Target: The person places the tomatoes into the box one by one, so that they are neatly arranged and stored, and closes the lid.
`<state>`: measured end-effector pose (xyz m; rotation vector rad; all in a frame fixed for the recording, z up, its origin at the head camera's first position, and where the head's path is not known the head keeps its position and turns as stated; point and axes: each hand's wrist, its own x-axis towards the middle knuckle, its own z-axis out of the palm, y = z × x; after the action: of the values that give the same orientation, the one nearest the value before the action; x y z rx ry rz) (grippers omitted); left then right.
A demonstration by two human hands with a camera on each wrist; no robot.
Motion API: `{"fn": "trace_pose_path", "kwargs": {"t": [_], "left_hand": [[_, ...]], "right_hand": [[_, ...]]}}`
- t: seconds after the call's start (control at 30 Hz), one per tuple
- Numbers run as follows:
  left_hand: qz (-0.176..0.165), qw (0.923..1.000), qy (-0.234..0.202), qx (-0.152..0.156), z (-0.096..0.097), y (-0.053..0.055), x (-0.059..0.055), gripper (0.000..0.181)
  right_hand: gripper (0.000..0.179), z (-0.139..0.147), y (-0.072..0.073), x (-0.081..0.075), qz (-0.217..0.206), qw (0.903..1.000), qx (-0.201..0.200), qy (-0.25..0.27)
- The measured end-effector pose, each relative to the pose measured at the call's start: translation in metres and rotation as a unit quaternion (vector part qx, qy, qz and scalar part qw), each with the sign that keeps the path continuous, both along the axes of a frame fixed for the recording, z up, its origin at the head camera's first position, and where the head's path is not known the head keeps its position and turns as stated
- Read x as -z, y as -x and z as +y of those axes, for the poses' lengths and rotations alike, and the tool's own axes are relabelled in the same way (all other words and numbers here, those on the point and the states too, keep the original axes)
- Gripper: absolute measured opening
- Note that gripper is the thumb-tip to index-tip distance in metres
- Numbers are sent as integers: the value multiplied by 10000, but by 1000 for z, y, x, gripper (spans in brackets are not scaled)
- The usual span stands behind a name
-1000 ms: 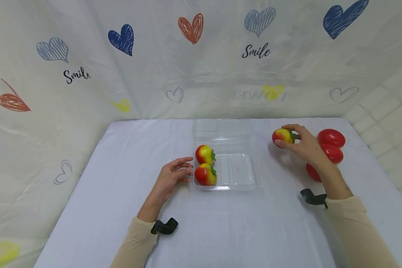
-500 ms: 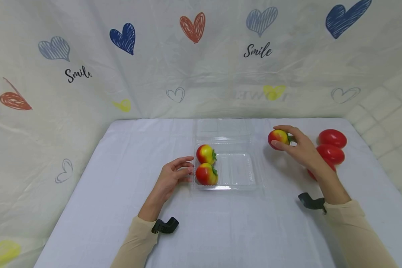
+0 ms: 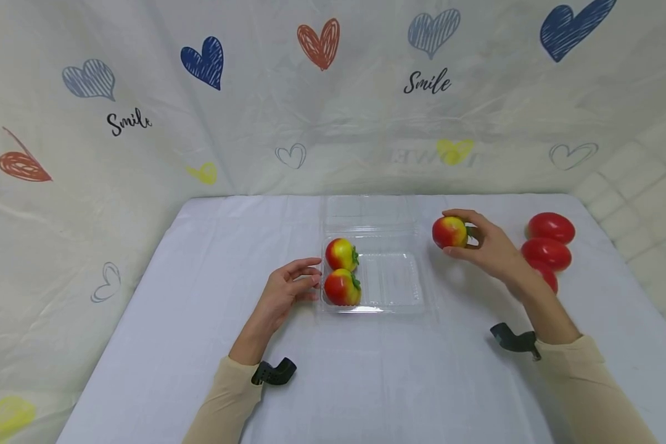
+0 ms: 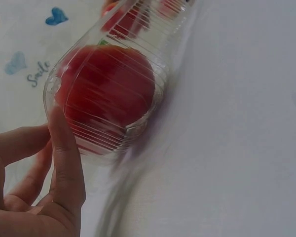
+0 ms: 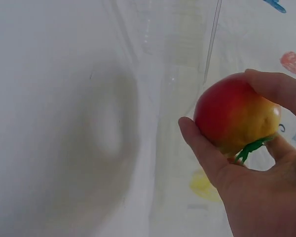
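Note:
My right hand [image 3: 491, 248] holds a glossy red-and-yellow tomato [image 3: 449, 232] with a green leafy top, thumb and fingers on opposite sides. It is raised over the cloth, right of a clear plastic clamshell box [image 3: 391, 280] whose lid lies back. In the right wrist view the tomato [image 5: 234, 111] shows its green top toward the palm. Two similar tomatoes, a far one [image 3: 340, 254] and a near one [image 3: 342, 287], sit along the box's left side. My left hand [image 3: 280, 293] touches that side with extended fingers; in the left wrist view its fingertips [image 4: 60, 121] are right at the rim.
Several plain red oval fruits, one being the far red fruit [image 3: 551, 228], lie at the right, the nearest partly hidden by my right forearm. A white cloth [image 3: 366, 382] covers the table. A curtain printed with hearts [image 3: 355, 123] stands behind it.
My right hand has moved left with the tomato, away from the red fruits and closer to the box. My left hand and the two boxed tomatoes have stayed in place.

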<state>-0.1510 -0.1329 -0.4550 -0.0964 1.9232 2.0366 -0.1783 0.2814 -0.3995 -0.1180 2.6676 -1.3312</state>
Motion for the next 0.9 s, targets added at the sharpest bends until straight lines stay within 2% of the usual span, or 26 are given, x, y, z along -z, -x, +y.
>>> {"fn": "trace_pose_path", "kwargs": {"t": [0.57, 0.9], "left_hand": [[-26, 10000, -10, -31, 1, 0, -1, 39], [-26, 10000, 7, -24, 1, 0, 1, 39]], "right_hand": [[74, -19, -9, -2, 856, 9961, -161, 133], [76, -24, -10, -2, 907, 9957, -36, -193]]}}
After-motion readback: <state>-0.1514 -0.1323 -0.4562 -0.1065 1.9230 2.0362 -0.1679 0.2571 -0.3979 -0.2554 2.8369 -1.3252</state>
